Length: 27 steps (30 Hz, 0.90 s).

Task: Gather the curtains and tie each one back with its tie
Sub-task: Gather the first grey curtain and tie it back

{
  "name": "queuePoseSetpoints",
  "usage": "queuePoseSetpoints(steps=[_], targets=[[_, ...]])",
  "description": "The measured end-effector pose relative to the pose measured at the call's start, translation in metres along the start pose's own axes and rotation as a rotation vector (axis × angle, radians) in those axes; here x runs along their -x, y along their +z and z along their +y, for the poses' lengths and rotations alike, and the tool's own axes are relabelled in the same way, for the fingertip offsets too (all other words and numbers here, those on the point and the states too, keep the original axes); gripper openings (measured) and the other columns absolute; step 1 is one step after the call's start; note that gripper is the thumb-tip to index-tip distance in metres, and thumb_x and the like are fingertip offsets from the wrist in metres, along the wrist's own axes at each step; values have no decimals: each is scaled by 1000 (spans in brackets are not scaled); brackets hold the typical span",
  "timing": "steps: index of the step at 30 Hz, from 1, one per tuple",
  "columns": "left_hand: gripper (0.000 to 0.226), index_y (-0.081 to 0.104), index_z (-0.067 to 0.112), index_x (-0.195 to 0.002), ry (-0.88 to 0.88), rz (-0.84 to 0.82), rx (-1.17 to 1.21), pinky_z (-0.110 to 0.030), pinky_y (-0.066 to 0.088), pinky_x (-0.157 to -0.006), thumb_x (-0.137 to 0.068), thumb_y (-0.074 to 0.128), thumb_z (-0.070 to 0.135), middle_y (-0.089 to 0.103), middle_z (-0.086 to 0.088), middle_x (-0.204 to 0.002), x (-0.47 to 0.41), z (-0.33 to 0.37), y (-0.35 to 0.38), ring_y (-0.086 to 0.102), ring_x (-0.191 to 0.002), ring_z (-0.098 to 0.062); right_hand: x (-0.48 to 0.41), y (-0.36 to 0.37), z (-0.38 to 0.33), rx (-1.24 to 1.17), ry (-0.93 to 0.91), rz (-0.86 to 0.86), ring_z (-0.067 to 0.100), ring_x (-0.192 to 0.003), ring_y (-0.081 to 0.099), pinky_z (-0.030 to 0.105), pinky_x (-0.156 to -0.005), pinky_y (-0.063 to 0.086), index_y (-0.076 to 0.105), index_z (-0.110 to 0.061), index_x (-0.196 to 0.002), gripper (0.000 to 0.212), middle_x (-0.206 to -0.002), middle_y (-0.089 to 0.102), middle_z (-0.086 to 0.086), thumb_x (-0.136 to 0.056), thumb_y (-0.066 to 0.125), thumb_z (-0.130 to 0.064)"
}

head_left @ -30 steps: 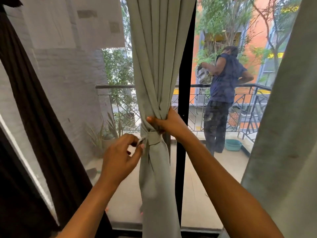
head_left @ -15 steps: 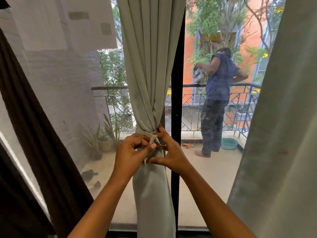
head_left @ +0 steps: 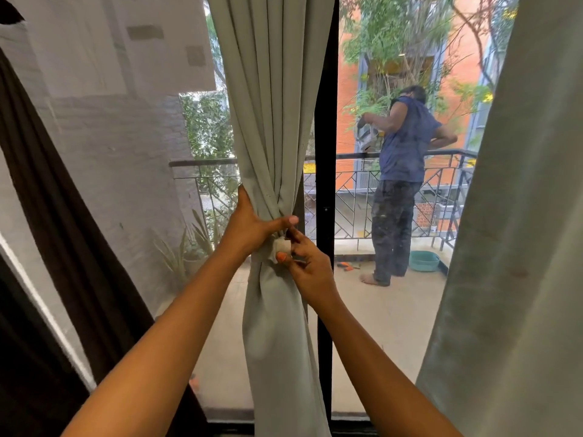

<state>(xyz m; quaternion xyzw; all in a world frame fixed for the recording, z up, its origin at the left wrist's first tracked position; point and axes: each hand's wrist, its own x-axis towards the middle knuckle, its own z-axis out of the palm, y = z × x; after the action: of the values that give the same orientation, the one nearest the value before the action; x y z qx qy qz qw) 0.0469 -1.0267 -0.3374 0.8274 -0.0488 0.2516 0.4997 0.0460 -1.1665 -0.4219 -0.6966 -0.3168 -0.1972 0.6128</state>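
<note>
Middle curtain point(head_left: 277, 105): light, soft, heavily pleated cloth hanging in front of the black door frame point(head_left: 325, 152). It is bunched to a narrow waist at about mid-height. It will compress easily but spring back out if let go, so it is best held right at the waist, close to the band.

The tie point(head_left: 281, 246) is a pale fabric strip round that waist, limp and thin. It looks likely to slip loose unless cinched hard.

Left hand point(head_left: 252, 225) clasps the bundle just above the tie, with the thumb laid across the front. Right hand point(head_left: 307, 263) pinches the tie's knot between thumb and fingertips. Can't tell whether the knot is finished.

Versus 0.5 s ago: both hands were fingertip to fingertip on the knot. The left has since gone up to clamp the bundle, while the right stayed on the tie.

Right-side curtain point(head_left: 520, 247) hangs loose and untied, so that one looks still to do. Dark curtain point(head_left: 41, 200) at the far left. A person point(head_left: 400, 159) stands on the balcony outside.
</note>
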Motion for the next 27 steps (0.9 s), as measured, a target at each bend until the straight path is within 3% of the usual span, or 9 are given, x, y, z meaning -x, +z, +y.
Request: queuePoseSetpoints(steps=[3, 6, 11, 16, 19, 21, 23, 25, 27], targets=[[81, 40, 23, -132, 15, 83, -3, -23, 43, -80, -66, 87, 30, 54, 13, -109, -10, -8, 8, 56, -100, -13, 2, -2, -2, 10, 10, 46, -16, -109, 50, 12, -93, 45, 66, -9, -111, 22, -131, 49, -17, -92, 59, -19], [33, 60, 23, -93, 1, 99, 178, -26, 54, -71, -68, 77, 10, 68, 15, -81, -12, -15, 8, 68, -80, -7, 6, -17, -2, -44, 45, 87, -6, -113, 54, 17, -93, 48, 64, -14, -116, 26, -130, 54, -14, -93, 57, -23], [38, 64, 10, -94, 6, -15, 715, -23, 56, -64, -60, 55, -4, 74, 7, -76, -8, -16, 14, 70, -74, -10, 3, -34, -2, -210, 218, 81, 4, -104, 62, 23, -91, 51, 64, -30, -114, 24, -110, 68, -9, -94, 52, -35], [38, 63, 4, -101, -102, -196, 857, -31, 59, -68, -65, 56, -2, 74, -4, -80, -10, -21, 11, 72, -76, -19, 1, -28, -6, -382, 448, -53, 5, -83, 65, 22, -72, 53, 67, -28, -94, 17, -88, 71, -8, -96, 50, -28], [51, 53, 1, -128, -65, -167, 616, -23, 57, -82, -80, 70, 3, 73, 7, -100, -10, -17, 12, 69, -90, -2, 3, -18, -6, -160, 348, 61, 10, -73, 59, 33, -70, 50, 65, -23, -79, 20, -74, 65, -3, -93, 56, -32], [84, 27, 13, -149, 146, 110, 231, -10, 43, -98, -81, 76, 17, 51, 12, -136, 1, -19, 13, 47, -117, 19, 6, -9, -7, -53, 278, 178, 7, -64, 53, 29, -63, 46, 60, -23, -69, 25, -66, 59, -3, -92, 58, -34], [95, 13, 24, -153, 548, 378, -135, -26, 30, -115, -82, 75, 31, 22, -3, -157, 19, -25, 8, 21, -144, -2, 11, 2, -7, 7, 241, 249, 5, -61, 52, 26, -60, 47, 63, -18, -73, 25, -65, 60, -2, -92, 58, -34], [68, 24, 32, -150, 976, 262, -467, -45, 19, -119, -92, 58, 42, 12, -4, -161, 30, -28, 2, 12, -149, -23, 15, 10, -7, 57, 211, 273, 6, -65, 59, 31, -64, 52, 68, -16, -83, 18, -71, 65, -2, -92, 59, -28], [43, 46, 30, -140, 1111, -23, -755, -58, 18, -115, -100, 39, 44, 20, -4, -160, 29, -30, -8, 12, -149, -26, 17, 16, -7, 54, 178, 278, 9, -70, 63, 33, -66, 54, 71, -16, -89, 13, -75, 69, -1, -92, 59, -21]])
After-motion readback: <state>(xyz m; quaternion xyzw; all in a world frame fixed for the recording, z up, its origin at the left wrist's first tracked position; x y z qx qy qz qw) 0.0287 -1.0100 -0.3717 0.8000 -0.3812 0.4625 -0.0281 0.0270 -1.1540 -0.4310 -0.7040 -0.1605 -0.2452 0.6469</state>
